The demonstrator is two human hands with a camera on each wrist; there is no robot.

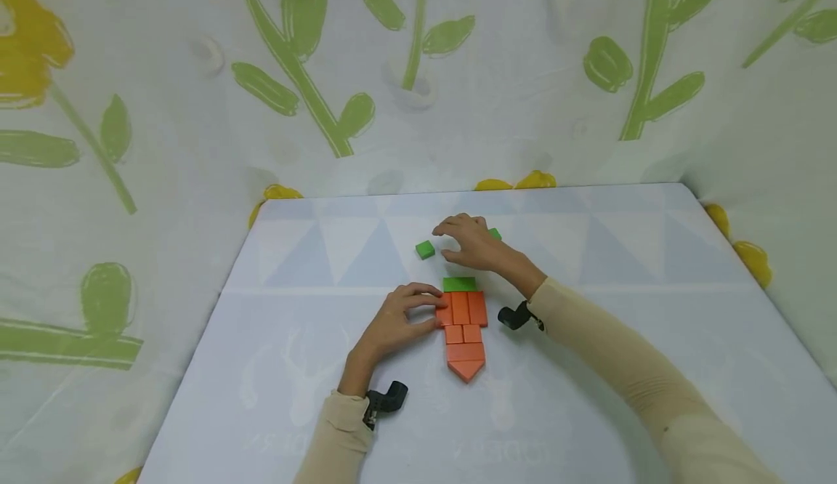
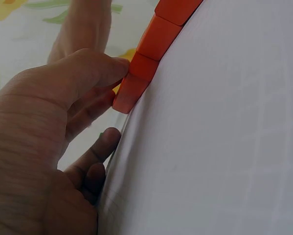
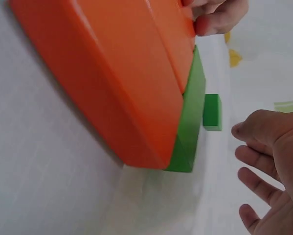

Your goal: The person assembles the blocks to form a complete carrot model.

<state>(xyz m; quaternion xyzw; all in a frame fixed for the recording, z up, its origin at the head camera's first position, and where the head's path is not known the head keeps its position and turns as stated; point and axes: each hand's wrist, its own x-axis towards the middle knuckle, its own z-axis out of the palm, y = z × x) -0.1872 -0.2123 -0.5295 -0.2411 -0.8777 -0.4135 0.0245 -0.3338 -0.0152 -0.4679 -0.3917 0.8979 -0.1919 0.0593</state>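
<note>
Orange blocks (image 1: 461, 308) lie edge to edge on the table in a rocket-like shape, its pointed orange block (image 1: 466, 370) toward me. A flat green block (image 1: 459, 284) sits against their far end. My left hand (image 1: 395, 320) rests at the left side of the orange blocks, its thumb and fingertips touching them. My right hand (image 1: 474, 243) is held over the table beyond the shape, fingers spread and bent, with nothing between them. A small green block (image 1: 425, 250) lies just left of the right hand. Another green block (image 1: 495, 234) shows partly behind it.
The pale table (image 1: 294, 368) has a triangle pattern along its far side. Flowered cloth (image 1: 497, 106) hangs behind it and along both sides. A black wrist camera (image 1: 516, 315) is strapped to the right wrist, and a similar camera (image 1: 387, 400) to the left.
</note>
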